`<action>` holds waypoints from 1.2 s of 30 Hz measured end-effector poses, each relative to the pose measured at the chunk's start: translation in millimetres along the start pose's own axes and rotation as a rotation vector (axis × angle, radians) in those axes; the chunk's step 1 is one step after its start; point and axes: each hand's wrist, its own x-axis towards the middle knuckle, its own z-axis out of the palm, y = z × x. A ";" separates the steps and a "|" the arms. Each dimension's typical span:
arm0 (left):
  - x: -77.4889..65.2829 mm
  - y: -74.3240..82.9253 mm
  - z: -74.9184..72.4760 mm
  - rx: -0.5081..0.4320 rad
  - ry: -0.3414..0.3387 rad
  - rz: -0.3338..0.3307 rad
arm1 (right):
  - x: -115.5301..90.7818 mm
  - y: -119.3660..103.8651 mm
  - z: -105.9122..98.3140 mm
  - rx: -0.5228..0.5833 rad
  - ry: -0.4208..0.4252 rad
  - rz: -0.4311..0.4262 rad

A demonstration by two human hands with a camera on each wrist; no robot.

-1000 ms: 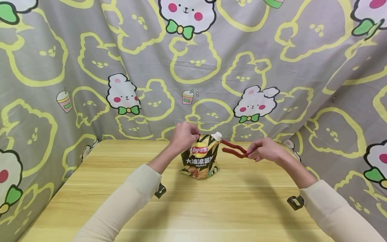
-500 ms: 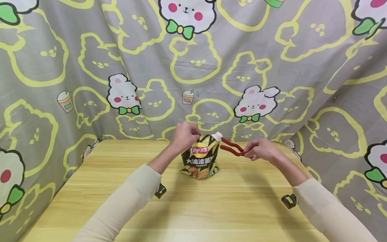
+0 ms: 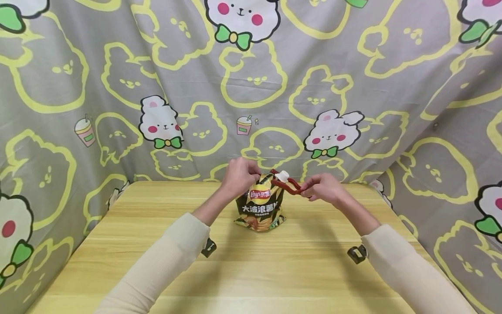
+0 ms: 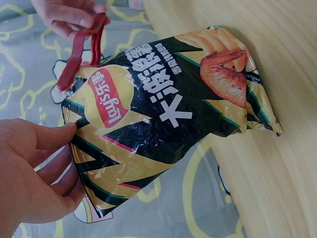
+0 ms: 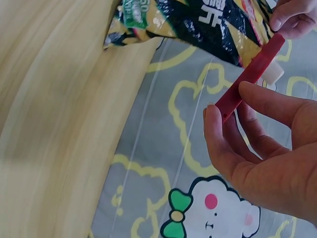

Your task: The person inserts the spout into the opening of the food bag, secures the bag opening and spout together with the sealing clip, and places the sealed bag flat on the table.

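A black and gold Lay's chip bag [image 3: 259, 205] stands upright on the table, its front facing me. My left hand [image 3: 240, 176] pinches the bag's top edge near the left corner; the left wrist view shows the thumb on the front. A white cap-like piece [image 3: 283, 175] sits at the bag's upper right corner. With thumb and fingers, my right hand [image 3: 322, 188] grips one end of a red sealing clip [image 5: 250, 77]. The clip's two spread arms reach to that corner, one before the bag's front and the other mostly behind, with the white piece between them.
The light wooden table [image 3: 259, 270] runs back to a grey curtain [image 3: 251, 87] printed with cartoon animals, which hangs close behind the bag and along both sides. Dark wrist-camera mounts [image 3: 357, 254] hang beneath both sleeves.
My right hand has moved left, bringing the red clip from beside the bag to around its upper right corner. My left hand and the bag have stayed nearly still.
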 end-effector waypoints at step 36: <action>1.4 -0.8 1.6 -0.005 0.008 -0.020 | 14.1 -24.1 22.7 0.085 0.046 -0.020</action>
